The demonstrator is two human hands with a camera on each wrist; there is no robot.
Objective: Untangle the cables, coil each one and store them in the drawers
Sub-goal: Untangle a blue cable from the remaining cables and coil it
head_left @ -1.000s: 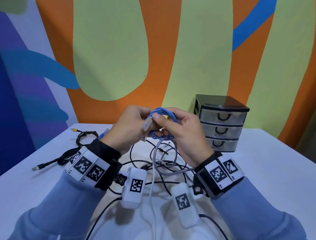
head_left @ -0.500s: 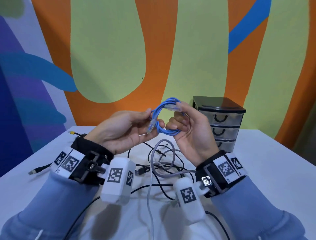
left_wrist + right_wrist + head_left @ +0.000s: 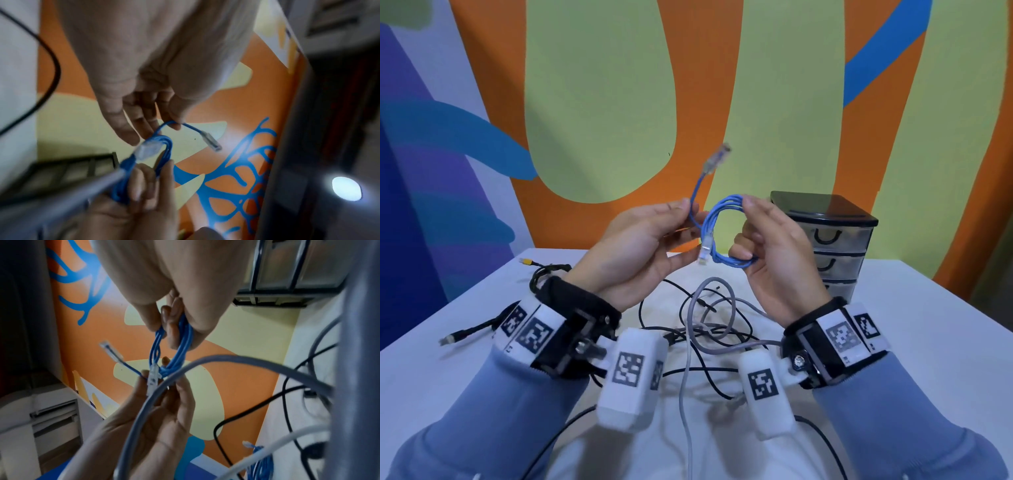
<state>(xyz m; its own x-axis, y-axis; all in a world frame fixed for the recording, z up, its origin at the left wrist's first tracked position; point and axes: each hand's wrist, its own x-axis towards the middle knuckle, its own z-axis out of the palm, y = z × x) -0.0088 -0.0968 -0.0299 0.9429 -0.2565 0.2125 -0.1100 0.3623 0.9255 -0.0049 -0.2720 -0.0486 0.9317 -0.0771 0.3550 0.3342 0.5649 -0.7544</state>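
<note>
The blue cable (image 3: 722, 233) is sitting at the centre of the head frame, held in the air above the worktop (image 3: 928, 325), wound into a small round coil of several thin, glossy, springy turns. The right hand (image 3: 774, 253) is gripping the coil's right side, fingers curled through the loops. The left hand (image 3: 640, 253) is pinching the loose tail just left of the coil, so that one clear plastic plug (image 3: 717, 159) is sticking up and left while the other plug (image 3: 705, 248) is hanging down against the coil.

Judging from this, the tail is not yet tucked; if either grip is slackening, the stiff turns are likely to spring apart and the coil to unwind. The hanging plug's clip could also be snagging on a turn as the tail is wrapped round.

Below, lower centre, a grey cable (image 3: 709, 308) and thin black cables (image 3: 688, 366) are lying tangled in soft loops on the smooth white worktop. At centre right the drawers (image 3: 835, 240), a boxy black frame with three clear fronts and curved black handles, are all standing closed.
</note>
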